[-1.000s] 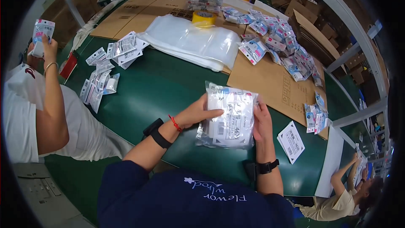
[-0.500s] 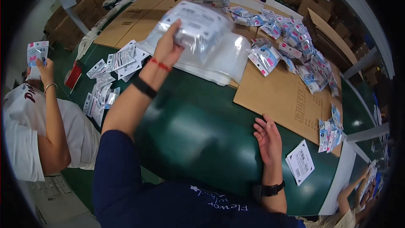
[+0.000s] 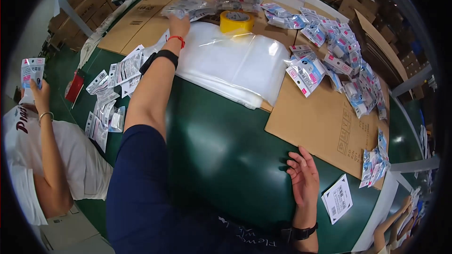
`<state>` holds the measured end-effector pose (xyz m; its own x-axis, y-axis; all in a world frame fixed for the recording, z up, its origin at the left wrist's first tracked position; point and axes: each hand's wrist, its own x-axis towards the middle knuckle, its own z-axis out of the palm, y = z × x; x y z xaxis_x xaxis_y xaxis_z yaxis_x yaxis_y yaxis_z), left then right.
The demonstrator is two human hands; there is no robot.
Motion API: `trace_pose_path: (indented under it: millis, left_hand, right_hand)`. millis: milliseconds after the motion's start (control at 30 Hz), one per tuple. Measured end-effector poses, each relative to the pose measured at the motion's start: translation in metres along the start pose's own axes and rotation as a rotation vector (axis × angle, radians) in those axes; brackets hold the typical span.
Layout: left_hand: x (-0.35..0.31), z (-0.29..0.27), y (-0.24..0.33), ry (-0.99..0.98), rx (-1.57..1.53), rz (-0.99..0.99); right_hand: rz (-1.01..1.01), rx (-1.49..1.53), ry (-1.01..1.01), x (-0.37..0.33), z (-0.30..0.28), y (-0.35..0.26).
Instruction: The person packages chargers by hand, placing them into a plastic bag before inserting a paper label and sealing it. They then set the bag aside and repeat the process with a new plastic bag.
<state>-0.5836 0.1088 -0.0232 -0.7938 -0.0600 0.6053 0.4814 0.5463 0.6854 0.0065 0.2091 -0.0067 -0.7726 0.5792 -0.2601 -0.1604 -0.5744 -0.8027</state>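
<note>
Green table (image 3: 221, 160): left hand (image 3: 179, 24) on filled bag (image 3: 184, 5), right hand (image 3: 303, 178) flat.

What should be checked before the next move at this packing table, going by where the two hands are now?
1. Left hand on the filled clear bag at the far side: ok, the hand is at the bag; the grip itself cannot be told.
2. Right hand free: ok, it lies flat and open on the green table.
3. Stack of clear bags within reach: ok, lying between the hands.
4. Yellow tape roll apart from the left hand: ok.
5. Small packets on the cardboard sheet: ok, scattered along its far edge.
6. Co-worker's hand: ok, off to the left.
</note>
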Motion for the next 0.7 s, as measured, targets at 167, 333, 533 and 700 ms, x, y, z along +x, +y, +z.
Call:
trace_pose_path:
  millis: [167,333,533,700]
  left_hand:
    - [-0.078,-0.051,0.077,-0.348,-0.002,0.332]
    - [-0.104,-0.069,0.095,-0.763,0.144,0.53]
    - [-0.087,-0.07,0.119,-0.853,-0.11,0.217]
    - [-0.1,-0.094,0.192,-0.941,-0.768,0.05]
  right_hand:
    - [-0.027,-0.025,0.013,0.001,-0.004,-0.001]
    - [-0.017,-0.056,-0.012,0.0,-0.003,-0.002]
    - [-0.01,-0.083,-0.035,0.0,-0.001,0.004]
    - [-0.019,-0.095,-0.014,-0.002,-0.004,0.005]
